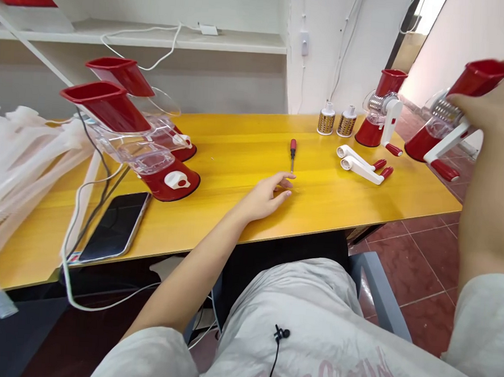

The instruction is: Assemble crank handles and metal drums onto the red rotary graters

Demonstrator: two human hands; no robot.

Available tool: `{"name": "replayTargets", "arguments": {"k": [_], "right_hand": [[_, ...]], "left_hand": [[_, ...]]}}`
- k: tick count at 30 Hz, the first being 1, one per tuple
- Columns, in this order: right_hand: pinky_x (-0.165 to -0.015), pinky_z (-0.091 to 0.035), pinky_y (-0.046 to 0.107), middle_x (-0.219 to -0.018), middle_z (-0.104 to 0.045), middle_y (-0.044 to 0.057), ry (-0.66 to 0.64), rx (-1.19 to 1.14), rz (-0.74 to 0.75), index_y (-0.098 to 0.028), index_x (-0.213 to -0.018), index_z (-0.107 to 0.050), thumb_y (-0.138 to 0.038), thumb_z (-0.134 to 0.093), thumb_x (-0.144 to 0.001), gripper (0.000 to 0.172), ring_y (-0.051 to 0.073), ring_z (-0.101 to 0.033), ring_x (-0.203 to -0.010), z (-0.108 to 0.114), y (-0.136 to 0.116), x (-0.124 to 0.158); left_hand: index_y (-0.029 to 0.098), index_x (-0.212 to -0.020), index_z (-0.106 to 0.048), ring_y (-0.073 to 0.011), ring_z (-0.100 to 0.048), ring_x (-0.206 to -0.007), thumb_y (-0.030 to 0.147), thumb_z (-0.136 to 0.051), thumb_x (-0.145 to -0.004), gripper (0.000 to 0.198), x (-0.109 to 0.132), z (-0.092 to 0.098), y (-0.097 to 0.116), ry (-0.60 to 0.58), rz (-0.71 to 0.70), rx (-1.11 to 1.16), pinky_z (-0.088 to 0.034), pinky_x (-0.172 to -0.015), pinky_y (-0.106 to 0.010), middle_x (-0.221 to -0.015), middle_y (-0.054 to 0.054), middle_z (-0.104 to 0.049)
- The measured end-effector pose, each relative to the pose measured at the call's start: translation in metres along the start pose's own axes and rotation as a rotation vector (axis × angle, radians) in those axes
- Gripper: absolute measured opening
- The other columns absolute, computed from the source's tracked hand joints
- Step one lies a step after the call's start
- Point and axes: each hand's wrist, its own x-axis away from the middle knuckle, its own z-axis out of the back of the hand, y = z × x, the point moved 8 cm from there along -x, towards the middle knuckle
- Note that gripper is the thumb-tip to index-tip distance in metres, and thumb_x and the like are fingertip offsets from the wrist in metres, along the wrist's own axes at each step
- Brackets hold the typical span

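Observation:
My right hand (490, 103) grips an assembled red and clear rotary grater (448, 118) with a white crank, held tilted in the air past the table's right end. My left hand (266, 196) rests flat on the yellow table (237, 148), fingers loosely apart, holding nothing. Just beyond its fingertips lies a small red-handled screwdriver (293, 153).
A second assembled grater (380, 111) stands at the back right beside two metal drum blades (336, 121) and two white crank handles (361, 164). Two grater bodies without drums (139, 142) stand at left, near a phone (115, 225), cables and clear plastic bags (19, 157).

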Motion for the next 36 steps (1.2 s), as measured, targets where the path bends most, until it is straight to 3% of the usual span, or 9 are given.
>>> {"name": "replayTargets", "arguments": {"k": [4, 8, 11, 15, 21, 26, 31, 34, 36], "right_hand": [[-0.100, -0.057, 0.040, -0.162, -0.065, 0.036, -0.084, -0.022, -0.045, -0.007, -0.171, -0.050, -0.027, -0.111, -0.081, 0.110, 0.025, -0.073, -0.149, -0.036, 0.017, 0.016], [-0.097, -0.057, 0.042, -0.162, -0.067, 0.036, -0.140, -0.024, -0.019, -0.009, -0.172, -0.050, -0.022, -0.109, -0.081, 0.110, 0.026, -0.074, -0.146, -0.051, 0.019, 0.020], [-0.097, -0.058, 0.043, -0.159, -0.070, 0.034, -0.159, -0.056, 0.034, -0.012, -0.172, -0.053, -0.030, -0.117, -0.070, 0.121, 0.027, -0.076, -0.141, -0.049, 0.007, 0.025], [-0.098, -0.057, 0.045, -0.157, -0.072, 0.034, -0.174, -0.097, 0.029, -0.011, -0.172, -0.056, -0.030, -0.118, -0.068, 0.123, 0.029, -0.075, -0.139, -0.042, -0.006, 0.035], [-0.099, -0.057, 0.048, -0.164, -0.065, 0.038, -0.208, -0.031, -0.048, -0.011, -0.178, -0.052, -0.024, -0.121, -0.061, 0.136, 0.033, -0.072, -0.143, -0.037, 0.004, 0.039], [-0.099, -0.059, 0.048, -0.159, -0.070, 0.035, -0.196, -0.047, -0.019, -0.015, -0.178, -0.052, -0.028, -0.121, -0.060, 0.138, 0.031, -0.075, -0.138, -0.035, 0.007, 0.043], [-0.098, -0.060, 0.051, -0.160, -0.069, 0.040, -0.193, -0.094, -0.040, -0.011, -0.179, -0.053, -0.031, -0.122, -0.060, 0.140, 0.036, -0.077, -0.137, -0.033, 0.003, 0.050], [-0.101, -0.059, 0.052, -0.162, -0.067, 0.043, -0.274, -0.067, -0.049, -0.010, -0.190, -0.035, -0.040, -0.121, -0.066, 0.154, 0.039, -0.075, -0.145, -0.029, 0.003, 0.053], [-0.109, -0.057, 0.054, -0.158, -0.071, 0.041, -0.305, 0.009, -0.053, -0.009, -0.195, -0.018, -0.053, -0.114, -0.079, 0.157, 0.039, -0.073, -0.152, -0.018, 0.005, 0.048]], "left_hand": [[0.021, -0.152, -0.067, -0.0319, -0.081, -0.130, 0.043, -0.062, -0.109, 0.049, 0.001, -0.002, 0.001, -0.025, -0.013, -0.014, -0.062, -0.125, -0.057, -0.134, -0.015, -0.085], [0.021, -0.152, -0.067, -0.0314, -0.082, -0.127, 0.044, -0.064, -0.108, 0.050, 0.002, -0.002, 0.001, -0.024, -0.016, -0.001, -0.063, -0.124, -0.056, -0.132, -0.015, -0.085], [0.022, -0.153, -0.066, -0.0315, -0.083, -0.125, 0.046, -0.066, -0.107, 0.051, 0.001, -0.002, 0.001, -0.022, -0.013, 0.013, -0.064, -0.124, -0.056, -0.131, -0.014, -0.086], [0.024, -0.154, -0.066, -0.0321, -0.083, -0.125, 0.047, -0.065, -0.108, 0.051, 0.001, -0.003, 0.001, -0.037, -0.009, -0.003, -0.063, -0.124, -0.057, -0.129, -0.013, -0.087], [0.025, -0.155, -0.065, -0.0330, -0.083, -0.126, 0.047, -0.064, -0.108, 0.052, 0.001, -0.003, -0.002, -0.041, -0.003, -0.003, -0.063, -0.123, -0.056, -0.129, -0.013, -0.087], [0.024, -0.157, -0.064, -0.0328, -0.083, -0.126, 0.046, -0.062, -0.108, 0.053, 0.002, -0.003, -0.003, -0.046, 0.000, -0.017, -0.063, -0.122, -0.056, -0.129, -0.013, -0.087], [0.024, -0.157, -0.065, -0.0322, -0.084, -0.124, 0.047, -0.065, -0.107, 0.054, 0.003, -0.001, -0.002, -0.042, -0.003, 0.002, -0.064, -0.120, -0.055, -0.128, -0.013, -0.087], [0.023, -0.156, -0.065, -0.0319, -0.084, -0.123, 0.047, -0.064, -0.108, 0.055, 0.004, 0.002, -0.003, -0.035, 0.001, 0.012, -0.065, -0.120, -0.055, -0.129, -0.014, -0.087], [0.023, -0.154, -0.067, -0.0322, -0.084, -0.123, 0.047, -0.064, -0.108, 0.053, 0.004, 0.005, -0.003, -0.031, 0.005, 0.006, -0.066, -0.119, -0.055, -0.129, -0.014, -0.087]]}}
